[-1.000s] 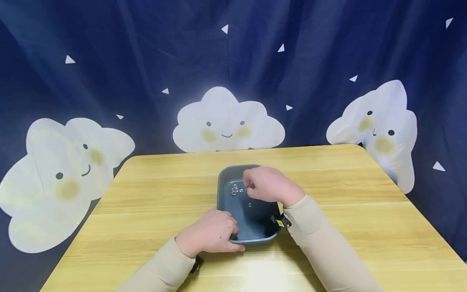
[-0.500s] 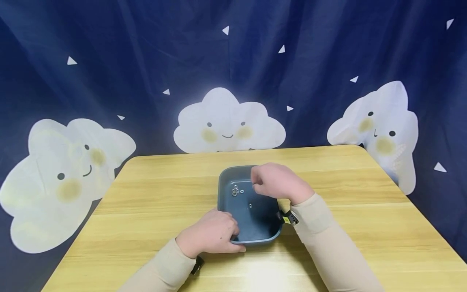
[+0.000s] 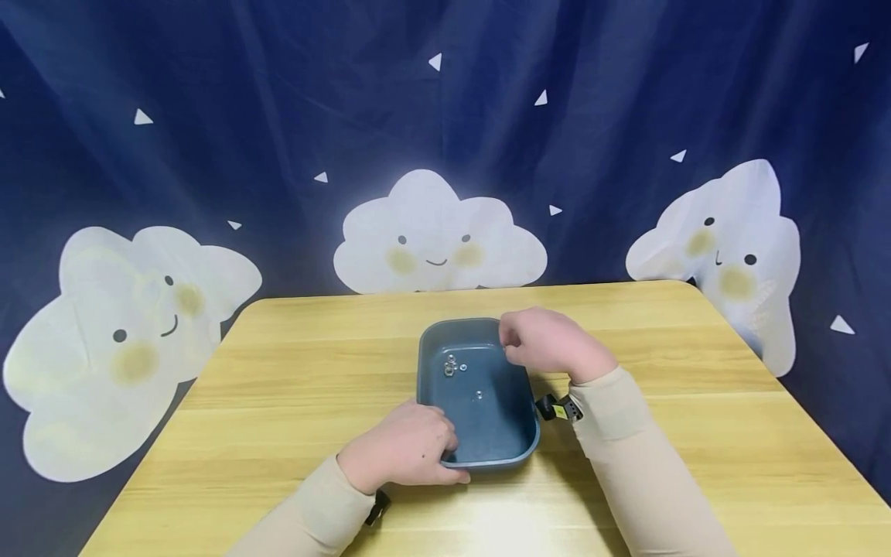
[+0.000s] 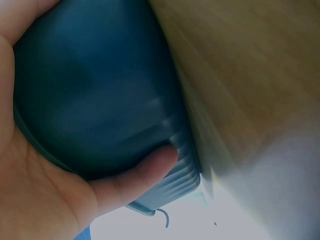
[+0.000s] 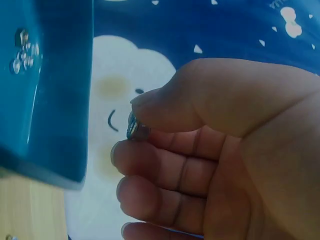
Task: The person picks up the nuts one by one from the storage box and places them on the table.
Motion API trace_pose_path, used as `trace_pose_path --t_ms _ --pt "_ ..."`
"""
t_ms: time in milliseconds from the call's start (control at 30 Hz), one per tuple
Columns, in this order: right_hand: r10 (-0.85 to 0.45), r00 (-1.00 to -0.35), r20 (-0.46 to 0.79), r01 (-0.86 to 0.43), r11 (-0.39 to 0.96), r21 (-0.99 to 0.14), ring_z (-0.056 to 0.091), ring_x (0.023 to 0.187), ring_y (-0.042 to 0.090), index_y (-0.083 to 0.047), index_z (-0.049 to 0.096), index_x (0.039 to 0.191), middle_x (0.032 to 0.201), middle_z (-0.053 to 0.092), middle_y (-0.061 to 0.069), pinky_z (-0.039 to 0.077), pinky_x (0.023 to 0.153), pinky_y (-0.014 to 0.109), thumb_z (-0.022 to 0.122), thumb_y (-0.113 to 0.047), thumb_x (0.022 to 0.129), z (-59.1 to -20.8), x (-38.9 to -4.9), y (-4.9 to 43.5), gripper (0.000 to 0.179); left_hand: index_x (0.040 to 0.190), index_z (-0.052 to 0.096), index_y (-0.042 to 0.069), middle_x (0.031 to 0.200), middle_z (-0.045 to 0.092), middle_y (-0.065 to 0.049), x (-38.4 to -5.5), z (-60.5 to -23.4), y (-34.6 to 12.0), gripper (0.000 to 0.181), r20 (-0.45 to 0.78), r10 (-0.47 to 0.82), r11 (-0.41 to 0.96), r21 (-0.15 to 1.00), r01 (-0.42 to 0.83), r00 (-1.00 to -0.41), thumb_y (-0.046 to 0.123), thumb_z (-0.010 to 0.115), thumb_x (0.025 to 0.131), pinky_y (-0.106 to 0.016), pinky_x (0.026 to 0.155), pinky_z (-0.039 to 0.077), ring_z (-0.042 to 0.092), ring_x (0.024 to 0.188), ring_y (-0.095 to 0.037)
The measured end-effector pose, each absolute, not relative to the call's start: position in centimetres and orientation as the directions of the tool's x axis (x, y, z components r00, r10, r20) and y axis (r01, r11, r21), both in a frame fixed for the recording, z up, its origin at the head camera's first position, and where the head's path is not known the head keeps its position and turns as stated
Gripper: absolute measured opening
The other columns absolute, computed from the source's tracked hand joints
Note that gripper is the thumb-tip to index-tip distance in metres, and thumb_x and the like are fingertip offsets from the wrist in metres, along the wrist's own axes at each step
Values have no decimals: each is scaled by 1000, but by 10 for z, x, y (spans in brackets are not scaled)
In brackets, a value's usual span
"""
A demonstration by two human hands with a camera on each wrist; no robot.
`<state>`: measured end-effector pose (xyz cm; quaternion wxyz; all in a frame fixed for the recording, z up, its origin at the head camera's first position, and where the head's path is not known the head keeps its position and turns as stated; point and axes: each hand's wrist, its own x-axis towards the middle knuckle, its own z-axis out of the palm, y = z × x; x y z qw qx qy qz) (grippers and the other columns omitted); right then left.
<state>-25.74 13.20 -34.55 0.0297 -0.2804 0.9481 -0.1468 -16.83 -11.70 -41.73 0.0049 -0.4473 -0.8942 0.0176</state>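
A dark blue rectangular tray (image 3: 490, 433) with rounded corners sits on the table. My left hand (image 3: 404, 445) grips its near left corner, thumb outside the wall and fingers over the rim; in the left wrist view the thumb (image 4: 145, 172) lies along the ribbed outer side. Over the far right rim is my right hand (image 3: 546, 340). Between thumb and index finger it pinches a small silvery nut (image 5: 132, 126), seen in the right wrist view. Several small metal nuts (image 3: 449, 370) lie clustered at the tray's left, and a lone one (image 3: 479, 394) sits near its middle.
The light wooden table (image 3: 299, 348) runs out on all sides of the tray. Behind it hangs a dark blue curtain (image 3: 487, 124) with white clouds. A small metallic thing (image 5: 10, 237) shows at the bottom left of the right wrist view.
My right hand has moved rightward, from over the tray's inside to its far right rim. The left hand keeps its grip, and the nuts in the tray lie as before.
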Motion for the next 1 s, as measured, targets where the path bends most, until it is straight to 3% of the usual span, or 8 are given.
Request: trace_pose_path --t_ms 733,1000 --pt "-499 -864 -63 -440 811 -386 53 69 17 -14 62 78 73 58 -3 43 63 34 60 -7 79 -366 -283 176 8 58 49 28 60 42 17 -168 -418 -115 51 -13 802 596 -37 802 -597 67 64 86 -29 58 36 47 64 -6" --pt "-462 -878 -128 -386 840 -381 53 73 20 -11 63 83 79 59 1 42 66 36 65 -11 85 -378 -293 188 3 59 50 27 61 42 17 -168 -416 -116 50 -19 799 600 -40 799 -601 67 64 86 -29 58 35 47 63 -6"
